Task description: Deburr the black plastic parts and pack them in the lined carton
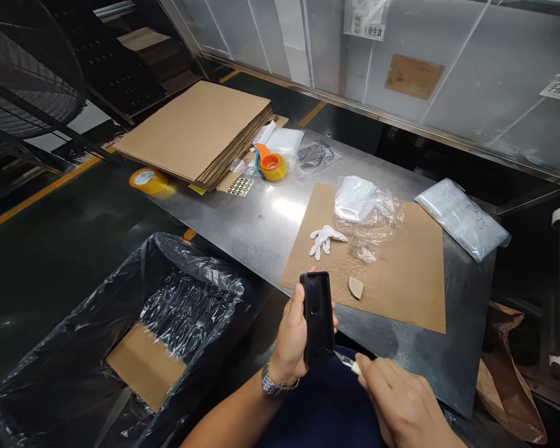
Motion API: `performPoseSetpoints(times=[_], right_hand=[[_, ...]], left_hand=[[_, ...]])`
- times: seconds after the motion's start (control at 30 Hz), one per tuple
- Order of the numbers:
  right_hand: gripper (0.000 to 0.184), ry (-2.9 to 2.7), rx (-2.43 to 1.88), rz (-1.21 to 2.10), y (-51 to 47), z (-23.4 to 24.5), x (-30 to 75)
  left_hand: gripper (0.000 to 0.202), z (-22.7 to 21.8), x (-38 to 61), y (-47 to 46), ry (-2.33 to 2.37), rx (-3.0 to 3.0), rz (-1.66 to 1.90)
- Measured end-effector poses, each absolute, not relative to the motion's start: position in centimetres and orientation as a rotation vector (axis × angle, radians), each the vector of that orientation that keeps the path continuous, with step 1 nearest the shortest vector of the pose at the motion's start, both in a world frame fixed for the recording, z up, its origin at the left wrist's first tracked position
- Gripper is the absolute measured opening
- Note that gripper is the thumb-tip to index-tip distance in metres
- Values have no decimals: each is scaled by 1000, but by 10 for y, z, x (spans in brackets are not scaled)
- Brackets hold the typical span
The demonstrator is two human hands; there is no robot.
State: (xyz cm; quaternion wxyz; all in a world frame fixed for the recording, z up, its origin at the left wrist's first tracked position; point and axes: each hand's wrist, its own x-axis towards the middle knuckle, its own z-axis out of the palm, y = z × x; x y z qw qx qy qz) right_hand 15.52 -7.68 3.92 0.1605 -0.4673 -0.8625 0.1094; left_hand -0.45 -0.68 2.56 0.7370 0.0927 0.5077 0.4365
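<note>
My left hand (292, 333) is wrapped round a black rectangular tray-like part (318, 320), its hollow side facing me and a small hole showing near its middle. In my right hand (396, 389) is a small knife (348, 361) with a pale handle. The blade's tip is at the lower right corner of the black part; whether it touches is hard to tell. On the cardboard sheet (415, 280) beyond my hands lie a beige wedge-shaped piece (356, 287), a white glove (325, 240) and crumpled clear plastic film (378, 218).
Flat cardboard (196, 127) is stacked on the metal table (242, 230) at the far left, beside a tape dispenser (271, 165) and a tape roll (149, 180). A wrapped white packet (464, 218) lies right. A black-lined bin (135, 298) stands left of the table.
</note>
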Motion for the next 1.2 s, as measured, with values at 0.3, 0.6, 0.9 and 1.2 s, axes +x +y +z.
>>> performPoseSetpoints(times=[0.3,0.6,0.9,1.2], right_hand=[[30,-2490,-1412,399,-73,39,157],[26,-2615,-1409,387,-73,36,154],[24,-2679,-1410,394,-72,39,152],[24,-2644,-1463,418,-79,28,151]], left_hand=[[56,25,-6,-5,1083,233,899],[60,25,-7,-5,1077,241,891],[59,24,-7,-6,1097,277,895],[62,22,-5,-8,1123,317,957]])
